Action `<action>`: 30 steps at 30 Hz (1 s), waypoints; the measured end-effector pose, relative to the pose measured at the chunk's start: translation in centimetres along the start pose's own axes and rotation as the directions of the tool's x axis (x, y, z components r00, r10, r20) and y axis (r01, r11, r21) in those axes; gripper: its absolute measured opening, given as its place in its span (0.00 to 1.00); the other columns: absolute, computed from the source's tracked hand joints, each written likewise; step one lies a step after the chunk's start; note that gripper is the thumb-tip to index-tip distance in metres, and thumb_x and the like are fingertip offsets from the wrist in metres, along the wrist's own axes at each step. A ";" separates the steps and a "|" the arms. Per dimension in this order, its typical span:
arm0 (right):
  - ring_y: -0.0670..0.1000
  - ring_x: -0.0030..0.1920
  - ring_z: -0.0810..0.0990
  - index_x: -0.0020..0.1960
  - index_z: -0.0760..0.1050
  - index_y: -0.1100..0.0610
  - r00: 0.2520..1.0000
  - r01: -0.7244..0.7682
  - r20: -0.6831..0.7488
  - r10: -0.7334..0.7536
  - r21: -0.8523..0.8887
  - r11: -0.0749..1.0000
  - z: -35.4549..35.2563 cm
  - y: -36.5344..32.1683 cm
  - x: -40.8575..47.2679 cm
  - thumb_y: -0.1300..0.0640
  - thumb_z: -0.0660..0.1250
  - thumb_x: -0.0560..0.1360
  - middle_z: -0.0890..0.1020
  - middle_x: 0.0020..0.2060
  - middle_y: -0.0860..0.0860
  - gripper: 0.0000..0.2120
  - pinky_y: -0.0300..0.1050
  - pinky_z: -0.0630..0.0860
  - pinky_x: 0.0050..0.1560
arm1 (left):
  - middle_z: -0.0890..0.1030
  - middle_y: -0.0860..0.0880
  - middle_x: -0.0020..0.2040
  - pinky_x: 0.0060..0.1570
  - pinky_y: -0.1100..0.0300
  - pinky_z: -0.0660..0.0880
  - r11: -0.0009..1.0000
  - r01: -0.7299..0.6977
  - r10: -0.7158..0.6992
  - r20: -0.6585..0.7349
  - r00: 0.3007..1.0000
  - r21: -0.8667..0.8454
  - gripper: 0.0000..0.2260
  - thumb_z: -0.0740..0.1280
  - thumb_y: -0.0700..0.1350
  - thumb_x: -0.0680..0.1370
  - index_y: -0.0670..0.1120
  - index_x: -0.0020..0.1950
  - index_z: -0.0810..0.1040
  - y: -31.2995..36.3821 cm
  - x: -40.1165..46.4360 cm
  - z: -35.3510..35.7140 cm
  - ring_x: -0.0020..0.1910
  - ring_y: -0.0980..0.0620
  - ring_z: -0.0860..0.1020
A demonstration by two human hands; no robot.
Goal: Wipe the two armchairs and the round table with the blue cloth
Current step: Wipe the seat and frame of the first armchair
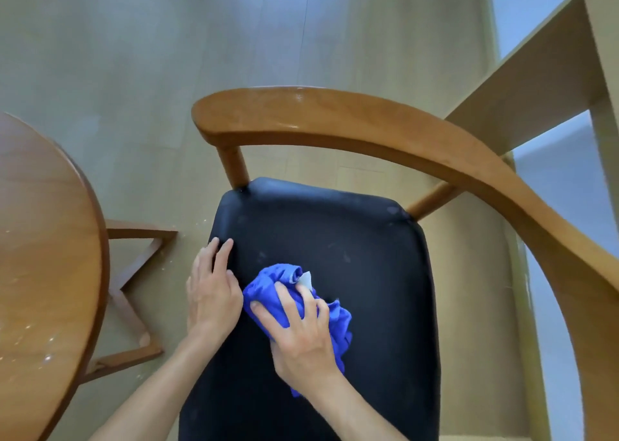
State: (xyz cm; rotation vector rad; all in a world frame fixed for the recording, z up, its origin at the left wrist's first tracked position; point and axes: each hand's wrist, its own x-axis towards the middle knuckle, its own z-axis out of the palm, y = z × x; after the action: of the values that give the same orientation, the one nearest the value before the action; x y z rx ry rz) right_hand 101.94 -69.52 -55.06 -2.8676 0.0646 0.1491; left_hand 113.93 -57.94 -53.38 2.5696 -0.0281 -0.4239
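right hand [303, 335]: my fingers spread, pressing bunched blue cloth [268, 284] flat to scrub seat [351, 256]
left hand [212, 293]: just beside, flat, steadying armchair

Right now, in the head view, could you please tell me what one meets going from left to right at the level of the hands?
Round table → left hand at the seat's left edge → blue cloth → right hand pressing on the cloth → bare part of the black seat → curved wooden armrest.
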 end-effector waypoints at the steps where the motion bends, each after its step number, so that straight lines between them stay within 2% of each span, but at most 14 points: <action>1: 0.66 0.65 0.72 0.66 0.72 0.42 0.999 0.030 0.023 -0.030 -0.005 1.000 -0.1 0.4 -0.3 0.51 0.68 0.67 0.73 0.68 0.55 0.27 0.63 0.73 0.56 | 0.63 0.47 0.75 0.71 0.47 0.58 1.000 -0.025 0.025 0.005 1.000 0.015 0.23 0.59 0.33 0.78 0.46 0.73 0.67 0.2 0.5 0.1 0.75 0.46 0.58; 3: 0.67 0.69 0.68 0.69 0.68 0.39 0.998 -0.044 0.051 0.045 -0.008 0.999 -0.2 0.5 -0.3 0.41 0.67 0.69 0.69 0.71 0.57 0.29 0.68 0.68 0.63 | 0.62 0.46 0.76 0.73 0.46 0.57 0.993 -0.097 0.096 0.021 0.995 0.062 0.24 0.58 0.32 0.78 0.45 0.73 0.67 0.3 1.4 0.3 0.76 0.44 0.56; 4: 0.67 0.70 0.67 0.69 0.66 0.38 0.992 -0.117 0.046 0.117 -0.004 0.993 -0.3 0.1 -0.1 0.39 0.66 0.70 0.68 0.72 0.59 0.28 0.68 0.66 0.64 | 0.61 0.45 0.76 0.73 0.45 0.57 0.987 -0.135 0.133 0.035 0.991 0.088 0.24 0.58 0.32 0.78 0.45 0.74 0.67 0.4 1.7 0.5 0.76 0.43 0.56; 7: 0.65 0.65 0.74 0.67 0.69 0.38 0.976 -0.217 0.019 0.217 0.070 0.974 0.1 -1.4 0.3 0.48 0.68 0.72 0.74 0.67 0.57 0.25 0.60 0.74 0.56 | 0.60 0.44 0.76 0.72 0.43 0.57 0.968 -0.207 0.199 0.069 0.978 0.144 0.26 0.59 0.30 0.77 0.45 0.74 0.66 0.4 2.4 1.1 0.76 0.42 0.55; 9: 0.64 0.58 0.78 0.65 0.72 0.39 0.986 -0.155 -0.054 0.159 0.075 0.985 0.5 -1.1 0.6 0.58 0.69 0.69 0.79 0.61 0.55 0.27 0.54 0.76 0.48 | 0.61 0.43 0.76 0.72 0.42 0.58 0.962 -0.225 0.218 0.060 0.974 0.154 0.25 0.60 0.30 0.76 0.45 0.73 0.68 0.2 2.6 1.4 0.76 0.40 0.56; 13: 0.61 0.46 0.79 0.63 0.74 0.41 0.982 0.007 -0.189 -0.009 -0.009 1.000 -0.1 2.2 2.4 0.68 0.53 0.70 0.80 0.52 0.55 0.30 0.48 0.72 0.38 | 0.62 0.41 0.75 0.72 0.43 0.59 0.957 -0.237 0.234 0.038 0.972 0.168 0.25 0.62 0.29 0.76 0.43 0.72 0.69 0.0 2.6 1.8 0.75 0.39 0.57; 15: 0.61 0.44 0.79 0.62 0.76 0.41 0.968 0.093 -0.226 -0.106 -0.067 0.993 -1.1 4.6 4.2 0.68 0.58 0.67 0.81 0.51 0.55 0.31 0.49 0.73 0.38 | 0.62 0.41 0.75 0.73 0.44 0.58 0.958 -0.230 0.228 0.028 0.973 0.173 0.25 0.62 0.29 0.76 0.42 0.72 0.69 0.1 2.5 1.9 0.75 0.39 0.57; 17: 0.60 0.43 0.79 0.61 0.77 0.42 0.960 0.108 -0.249 -0.125 -0.081 0.991 -2.5 7.4 6.3 0.66 0.66 0.64 0.81 0.51 0.57 0.31 0.50 0.74 0.38 | 0.61 0.42 0.76 0.73 0.46 0.56 0.959 -0.220 0.218 0.035 0.975 0.178 0.25 0.61 0.30 0.76 0.44 0.73 0.68 0.2 2.5 2.0 0.76 0.40 0.55; 19: 0.60 0.43 0.78 0.61 0.78 0.42 0.970 0.005 -0.243 -0.019 -0.058 0.998 -4.1 10.4 7.7 0.64 0.71 0.63 0.81 0.53 0.57 0.29 0.51 0.74 0.39 | 0.59 0.44 0.77 0.74 0.50 0.54 0.955 -0.224 0.218 0.056 0.974 0.195 0.25 0.60 0.32 0.78 0.46 0.74 0.66 -0.1 2.5 1.7 0.77 0.44 0.53; 21: 0.62 0.46 0.77 0.63 0.78 0.44 0.954 -0.193 -0.234 0.186 -0.007 0.981 -5.3 13.8 7.6 0.64 0.71 0.69 0.79 0.57 0.58 0.26 0.54 0.74 0.44 | 0.57 0.48 0.77 0.74 0.55 0.51 0.953 -0.224 0.212 0.078 0.974 0.203 0.24 0.59 0.35 0.80 0.50 0.75 0.64 -0.4 2.8 1.3 0.77 0.48 0.51; 23: 0.65 0.48 0.76 0.65 0.77 0.48 0.881 -0.390 -0.257 0.398 0.085 0.917 -6.1 17.2 6.1 0.66 0.68 0.70 0.77 0.58 0.59 0.25 0.56 0.75 0.48 | 0.57 0.49 0.78 0.74 0.56 0.50 0.956 -0.216 0.202 0.089 0.975 0.196 0.24 0.59 0.36 0.80 0.51 0.75 0.63 -0.4 2.9 1.1 0.77 0.49 0.50; 25: 0.65 0.50 0.75 0.67 0.74 0.52 0.816 -0.488 -0.261 0.515 0.165 0.857 -6.4 18.8 4.5 0.65 0.67 0.72 0.76 0.56 0.60 0.25 0.58 0.75 0.49 | 0.57 0.49 0.77 0.74 0.57 0.50 0.963 -0.199 0.188 0.076 0.979 0.179 0.24 0.59 0.36 0.80 0.50 0.75 0.64 0.0 2.8 1.3 0.77 0.49 0.51; 27: 0.63 0.52 0.74 0.68 0.72 0.51 0.766 -0.548 -0.250 0.592 0.227 0.805 -6.1 18.1 4.4 0.60 0.68 0.73 0.74 0.56 0.59 0.23 0.56 0.74 0.52 | 0.58 0.48 0.77 0.74 0.58 0.49 0.970 -0.183 0.176 0.059 0.983 0.158 0.24 0.58 0.35 0.80 0.50 0.75 0.64 0.2 2.8 1.5 0.77 0.48 0.51; 30: 0.63 0.54 0.72 0.71 0.68 0.49 0.600 -0.693 -0.256 0.758 0.308 0.652 -4.8 14.4 7.1 0.48 0.71 0.72 0.72 0.60 0.60 0.29 0.55 0.72 0.53 | 0.58 0.52 0.77 0.73 0.61 0.48 0.979 -0.174 0.166 0.072 0.983 0.109 0.24 0.57 0.36 0.80 0.52 0.75 0.65 -0.2 3.0 1.2 0.77 0.52 0.51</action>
State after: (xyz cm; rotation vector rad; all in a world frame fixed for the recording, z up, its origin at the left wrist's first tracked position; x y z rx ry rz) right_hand 108.59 -84.92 -54.98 -2.4532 1.2764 -0.2360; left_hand 116.42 -58.65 -55.38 2.6384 -0.3008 -0.4484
